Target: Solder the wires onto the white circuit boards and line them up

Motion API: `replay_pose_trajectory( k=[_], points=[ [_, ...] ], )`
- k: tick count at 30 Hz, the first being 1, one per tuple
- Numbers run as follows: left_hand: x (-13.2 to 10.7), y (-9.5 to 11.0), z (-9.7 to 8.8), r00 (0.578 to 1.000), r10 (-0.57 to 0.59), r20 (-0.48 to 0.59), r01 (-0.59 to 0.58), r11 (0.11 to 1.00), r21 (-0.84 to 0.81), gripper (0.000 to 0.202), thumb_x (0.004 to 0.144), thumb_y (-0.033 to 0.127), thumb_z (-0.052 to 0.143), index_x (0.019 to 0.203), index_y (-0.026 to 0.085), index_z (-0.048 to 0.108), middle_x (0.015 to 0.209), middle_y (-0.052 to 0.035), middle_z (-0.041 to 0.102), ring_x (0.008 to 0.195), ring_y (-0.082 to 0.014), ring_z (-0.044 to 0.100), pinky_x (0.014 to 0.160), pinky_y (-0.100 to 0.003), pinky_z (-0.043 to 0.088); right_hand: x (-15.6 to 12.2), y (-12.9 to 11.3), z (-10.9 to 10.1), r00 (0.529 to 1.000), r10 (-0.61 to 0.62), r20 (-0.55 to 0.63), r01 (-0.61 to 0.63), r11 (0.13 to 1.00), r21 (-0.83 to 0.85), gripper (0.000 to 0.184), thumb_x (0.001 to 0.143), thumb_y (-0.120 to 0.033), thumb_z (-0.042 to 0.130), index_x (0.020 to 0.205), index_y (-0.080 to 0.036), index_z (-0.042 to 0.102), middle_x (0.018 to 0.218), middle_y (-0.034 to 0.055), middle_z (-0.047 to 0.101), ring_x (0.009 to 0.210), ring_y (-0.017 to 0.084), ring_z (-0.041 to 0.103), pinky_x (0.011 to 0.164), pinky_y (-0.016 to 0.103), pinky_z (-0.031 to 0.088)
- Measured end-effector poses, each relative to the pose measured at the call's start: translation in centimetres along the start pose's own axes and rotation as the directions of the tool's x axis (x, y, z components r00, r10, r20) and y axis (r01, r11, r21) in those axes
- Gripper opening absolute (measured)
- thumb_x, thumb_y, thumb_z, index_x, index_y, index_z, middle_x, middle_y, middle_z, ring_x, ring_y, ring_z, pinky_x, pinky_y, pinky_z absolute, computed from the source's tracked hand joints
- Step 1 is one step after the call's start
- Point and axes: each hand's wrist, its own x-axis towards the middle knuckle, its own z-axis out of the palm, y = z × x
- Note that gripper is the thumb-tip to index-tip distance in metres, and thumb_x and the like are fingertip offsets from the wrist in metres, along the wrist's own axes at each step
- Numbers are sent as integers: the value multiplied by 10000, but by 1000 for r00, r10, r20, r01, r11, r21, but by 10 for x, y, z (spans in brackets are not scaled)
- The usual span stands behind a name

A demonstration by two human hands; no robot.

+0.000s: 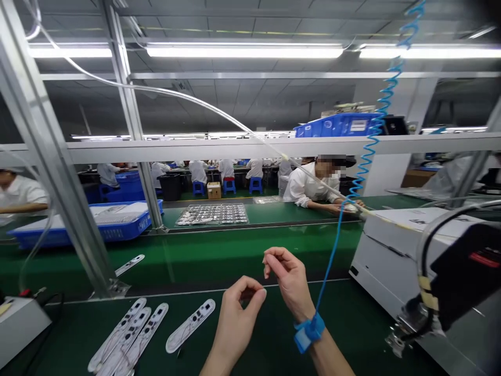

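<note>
My left hand (pixel 239 317) is raised over the near green bench, thumb and forefinger pinched together at the tips. Just right of it and slightly farther away, my right hand (pixel 287 281) has its thumb pressed to curled fingers. The hands are close but apart; whatever they may pinch is too small to make out. A blue wrist strap (pixel 309 332) with a coiled cord (pixel 367 151) circles my right wrist. Left of my left hand lies one long white strip-shaped panel (pixel 190 326) with dark components and thin wires. Several similar panels (pixel 127 337) overlap farther left.
A white machine (pixel 387 261) with a black-and-metal head (pixel 417 313) stands at right. Beyond is a green conveyor belt (pixel 235 245) bearing another white panel (pixel 130 265). A metal post (pixel 58 146) rises at left. Across, a co-worker (pixel 309 185) leans over, near a parts tray (pixel 213 214).
</note>
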Motion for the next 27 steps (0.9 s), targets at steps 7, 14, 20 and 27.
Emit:
replay_pose_trajectory(
  k=[7, 14, 20, 27],
  points=[
    [52, -17, -48, 929, -246, -278, 79, 863, -499, 234, 676, 265, 803, 737, 112, 638, 719, -34, 666, 603, -105, 604, 593, -209, 460, -29, 2, 41, 937, 108, 332, -64, 988, -141, 249, 875, -402, 569, 891, -165, 644, 755, 33, 612, 592, 123, 565, 610, 276, 491],
    [124, -6, -124, 787, -380, -486, 31, 811, -585, 172, 916, 258, 591, 1017, 119, 607, 944, -39, 642, 757, -134, 627, 664, -286, 545, -82, -5, 90, 331, 406, 852, 132, 874, -468, 239, 789, -411, 676, 780, -173, 681, 758, 25, 633, 689, 132, 544, 627, 229, 403],
    [135, -14, -160, 685, -419, -596, -6, 815, -579, 303, 927, 310, 574, 1182, 147, 560, 1159, -86, 600, 962, -204, 624, 805, -395, 551, -139, 18, 124, 162, 399, 903, 330, 840, -430, 339, 827, -255, 620, 573, -170, 413, 533, -52, 359, 462, 66, 314, 475, 239, 211],
    [132, -24, -178, 684, -302, -664, 116, 944, -310, 326, 928, 322, 571, 1206, 154, 549, 1196, -93, 585, 1001, -218, 614, 835, -418, 540, -176, 51, 133, 112, 303, 946, 242, 915, -322, 549, 871, -248, 550, 490, -181, 160, 450, -55, 97, 428, 77, 159, 472, 277, 163]
  ],
)
